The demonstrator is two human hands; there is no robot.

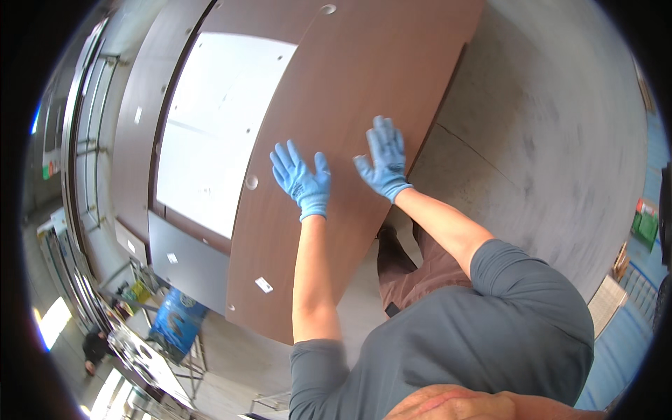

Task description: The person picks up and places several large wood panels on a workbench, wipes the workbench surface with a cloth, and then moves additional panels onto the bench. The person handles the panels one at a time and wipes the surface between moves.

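- Clock read from midway between my hands.
- 9 to 10 o'clock, far side: long brown panel point(147, 84) bearing a small white tag.
- 7 to 8 o'clock: blue sack-like bundle point(180, 318), beyond the panels.
- 8 o'clock: blue-grey panel point(201, 271), also tagged.
- 10 o'clock: white panel point(220, 119), dark spots near its edges.
- 7 o'clock: white label point(264, 285) on the wide panel's near end.
- 9 o'clock: my left hand point(301, 182), blue-gloved, back upward, fingers fanned toward 11; grasping nothing.
- Under both hands, running from 7 to 1 o'clock: wide brown panel point(343, 91). Whether my palms press on it, I cannot tell.
- 3 o'clock: my right hand point(383, 161), same glove, open, near the panel's right edge, thumb apart, fingers toward 12; grasping nothing.
- 3 o'clock, farther: grey floor point(560, 140), with a thin dark line.
- Just past 3, at the rim: green object point(644, 228).
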